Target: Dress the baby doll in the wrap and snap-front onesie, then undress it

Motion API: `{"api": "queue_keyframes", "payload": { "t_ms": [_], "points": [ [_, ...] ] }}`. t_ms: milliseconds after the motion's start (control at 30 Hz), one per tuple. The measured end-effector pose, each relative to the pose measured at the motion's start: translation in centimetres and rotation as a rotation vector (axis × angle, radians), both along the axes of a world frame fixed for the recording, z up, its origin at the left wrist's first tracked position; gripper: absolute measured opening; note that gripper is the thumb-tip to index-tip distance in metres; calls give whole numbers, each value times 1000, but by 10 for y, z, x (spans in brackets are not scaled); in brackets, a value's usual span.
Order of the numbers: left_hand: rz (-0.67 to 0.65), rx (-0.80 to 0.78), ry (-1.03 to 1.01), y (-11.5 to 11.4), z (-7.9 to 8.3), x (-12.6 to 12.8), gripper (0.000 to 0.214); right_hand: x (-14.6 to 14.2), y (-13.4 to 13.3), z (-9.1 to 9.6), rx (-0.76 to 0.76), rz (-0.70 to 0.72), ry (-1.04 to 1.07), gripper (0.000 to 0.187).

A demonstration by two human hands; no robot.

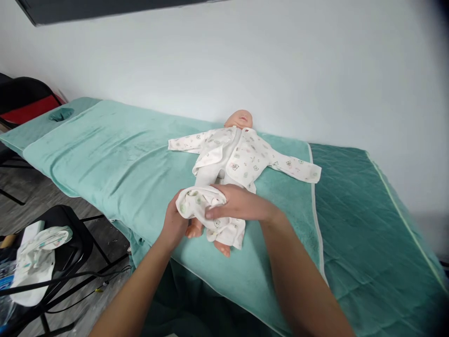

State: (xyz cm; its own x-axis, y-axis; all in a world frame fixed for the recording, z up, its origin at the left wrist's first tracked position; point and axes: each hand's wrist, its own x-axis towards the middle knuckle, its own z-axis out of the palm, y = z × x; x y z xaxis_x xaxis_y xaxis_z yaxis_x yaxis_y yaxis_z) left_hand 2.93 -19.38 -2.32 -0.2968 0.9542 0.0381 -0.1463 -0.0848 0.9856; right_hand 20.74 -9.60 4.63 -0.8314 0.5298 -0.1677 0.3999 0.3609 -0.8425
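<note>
A baby doll (pixel 239 119) lies on its back on a teal towel (pixel 115 154), wearing an open white printed top (pixel 242 157) with both sleeves spread out. Over the doll's legs sit white printed trousers (pixel 224 229), bunched up at the waist. My left hand (pixel 174 224) grips the bunched fabric at the doll's left-side leg, fingers curled under it. My right hand (pixel 238 203) lies over the top of the bunch, fingers pressed closed on the cloth. Two bare doll feet (pixel 223 248) stick out below the trousers.
The towel covers a massage bed with a darker green quilted cover (pixel 368 224) on the right, set against a white wall. A black chair (pixel 59 262) at the lower left holds folded white cloth (pixel 37 262). Another dark chair (pixel 24 100) stands at the far left.
</note>
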Motion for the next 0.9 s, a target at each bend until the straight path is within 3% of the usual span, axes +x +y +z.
{"api": "queue_keyframes", "payload": {
  "t_ms": [100,200,400,500,633,900],
  "points": [
    [-40,-13,-17,3,0,4,20,-2,-2,1,-8,84,-88,39],
    [-64,-5,-90,4,5,5,18,-2,-1,-3,-77,6,2,30],
    [-126,10,-275,8,19,9,26,-3,7,-20,-222,-104,269,34],
    [-187,-1,-255,9,23,12,13,-2,9,-24,-340,-185,364,34],
    [-212,-24,-193,10,23,14,37,-2,7,-22,-441,-199,391,36],
    [-276,-24,-230,15,23,12,44,-3,8,-25,-479,-187,422,38]
  ]
}}
